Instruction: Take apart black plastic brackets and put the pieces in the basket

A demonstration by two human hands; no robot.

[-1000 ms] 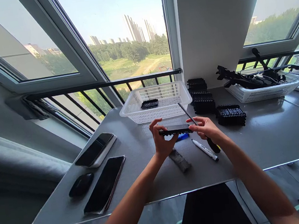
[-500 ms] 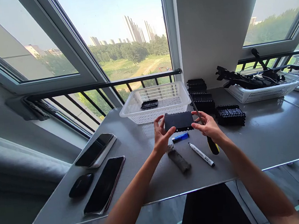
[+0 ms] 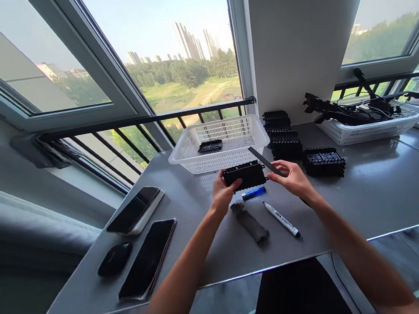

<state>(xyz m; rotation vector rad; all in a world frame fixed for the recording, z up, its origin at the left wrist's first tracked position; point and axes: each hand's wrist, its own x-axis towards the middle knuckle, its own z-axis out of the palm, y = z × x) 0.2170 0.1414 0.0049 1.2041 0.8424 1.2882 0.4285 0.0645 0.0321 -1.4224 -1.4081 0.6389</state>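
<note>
- Forearms (image 3: 185,275) in over bench (image 3: 225,263) front edge, angled toward each other.
- Left hand (image 3: 222,193) closed round left end of black plastic part (image 3: 251,176), thumb on its face; part is in the air, between front edge and white basket (image 3: 218,164).
- Right hand (image 3: 291,178) pinches flat dark tool (image 3: 263,159), its blade slanting up-left by the part's right end (touching or not, can't tell).
- Tool's lower end mostly hidden by right wrist; most left fingers behind the part.
- Bench grey, slightly glossy; window (image 3: 172,25) and railing (image 3: 140,119) beyond back edge.
</note>
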